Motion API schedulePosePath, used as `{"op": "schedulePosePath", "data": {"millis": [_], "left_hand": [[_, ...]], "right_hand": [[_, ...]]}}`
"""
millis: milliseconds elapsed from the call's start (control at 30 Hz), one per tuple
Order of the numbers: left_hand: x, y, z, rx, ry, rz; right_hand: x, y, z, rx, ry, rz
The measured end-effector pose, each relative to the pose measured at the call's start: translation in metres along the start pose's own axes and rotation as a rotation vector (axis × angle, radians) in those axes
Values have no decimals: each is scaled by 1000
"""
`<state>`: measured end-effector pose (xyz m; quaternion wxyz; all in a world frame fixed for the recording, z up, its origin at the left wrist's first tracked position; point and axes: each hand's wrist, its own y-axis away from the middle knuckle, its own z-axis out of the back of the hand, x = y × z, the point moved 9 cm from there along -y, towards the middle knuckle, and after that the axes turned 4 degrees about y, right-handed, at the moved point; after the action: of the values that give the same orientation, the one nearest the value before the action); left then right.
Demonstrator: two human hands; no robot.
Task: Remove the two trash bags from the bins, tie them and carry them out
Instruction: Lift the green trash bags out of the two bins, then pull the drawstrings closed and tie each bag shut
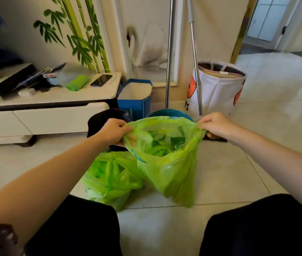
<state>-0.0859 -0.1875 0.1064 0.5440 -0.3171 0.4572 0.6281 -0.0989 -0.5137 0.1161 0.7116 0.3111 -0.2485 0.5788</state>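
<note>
Crouched on the tiled floor, the person holds a thin translucent green plastic trash bag open at its mouth: the left hand pinches the rim at nine o'clock, the right hand at three. It hangs lifted, seemingly clear of the round teal bin behind at twelve. A second green bag, apparently knotted, sits at seven o'clock. Tying comes next: gather both rim sides together and knot.

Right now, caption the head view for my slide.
Both hands, left hand and right hand, hold open green bag; second bag on floor.
</note>
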Motion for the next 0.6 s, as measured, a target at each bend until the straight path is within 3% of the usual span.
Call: {"op": "schedulePosePath", "data": {"millis": [200, 400, 600], "left_hand": [[55, -8, -27, 123, -117, 136], [59, -16, -47, 193, -239, 174], [51, -13, -61, 258, -260, 175]], "right_hand": [[-46, -18, -41, 132, 195, -74], [-52, -30, -56, 185, 304, -53], [-43, -31, -61, 254, 788, -8]]}}
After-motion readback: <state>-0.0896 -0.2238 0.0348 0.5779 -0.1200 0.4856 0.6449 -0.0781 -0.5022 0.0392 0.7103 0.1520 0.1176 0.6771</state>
